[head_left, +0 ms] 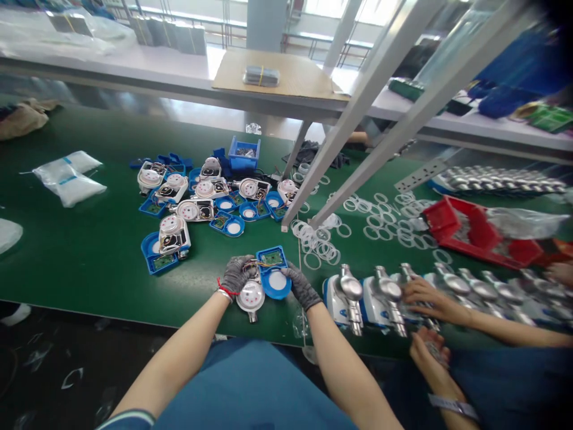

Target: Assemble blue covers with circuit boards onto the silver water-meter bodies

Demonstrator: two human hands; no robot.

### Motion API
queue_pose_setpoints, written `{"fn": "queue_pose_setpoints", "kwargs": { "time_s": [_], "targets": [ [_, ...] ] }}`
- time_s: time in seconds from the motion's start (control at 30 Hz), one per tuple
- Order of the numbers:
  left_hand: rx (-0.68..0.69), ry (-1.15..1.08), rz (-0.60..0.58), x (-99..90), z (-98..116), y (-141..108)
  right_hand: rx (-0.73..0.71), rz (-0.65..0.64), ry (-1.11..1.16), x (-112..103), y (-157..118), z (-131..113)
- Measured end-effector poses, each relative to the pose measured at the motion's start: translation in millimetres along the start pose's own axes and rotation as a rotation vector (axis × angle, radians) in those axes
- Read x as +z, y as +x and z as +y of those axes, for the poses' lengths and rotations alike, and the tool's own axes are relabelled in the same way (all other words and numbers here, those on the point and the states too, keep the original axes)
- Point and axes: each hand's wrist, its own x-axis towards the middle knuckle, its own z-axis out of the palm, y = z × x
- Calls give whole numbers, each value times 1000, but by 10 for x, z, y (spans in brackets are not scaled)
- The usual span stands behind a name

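Observation:
My left hand, in a grey glove with a red string at the wrist, closes on a white meter-like body with a round face and a metal pipe end. My gloved right hand grips the edge of a blue plastic housing, which holds a green circuit board and a white disc. Wires run between the two parts, which sit side by side just over the green table. The fingertips under both parts are hidden. Left of my hands, a similar opened unit lies against its blue housing.
Several opened units lie ahead, beside a blue screw bin. Clear rings spread right of the slanted metal posts. Further right are metal-topped units, a co-worker's hands and a red bin.

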Motion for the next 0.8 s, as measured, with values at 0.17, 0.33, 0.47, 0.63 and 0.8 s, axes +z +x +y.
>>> {"fn": "queue_pose_setpoints", "kwargs": {
  "time_s": [0.17,0.33,0.47,0.63,0.8],
  "targets": [
    [-25,-70,108,120,-35,-21,25,-215,227,202,-112,-245],
    [-4,-201,185,189,-113,-78,12,-242,12,338,-131,-432],
    [106,-217,216,7,-122,-122,32,-198,-83,388,-104,-439],
    [362,109,95,-415,-148,-166,5,-167,-210,491,-80,-465],
    [408,3,7,-434,-331,-288,-2,-134,-302,592,-96,-527]
  ]
}}
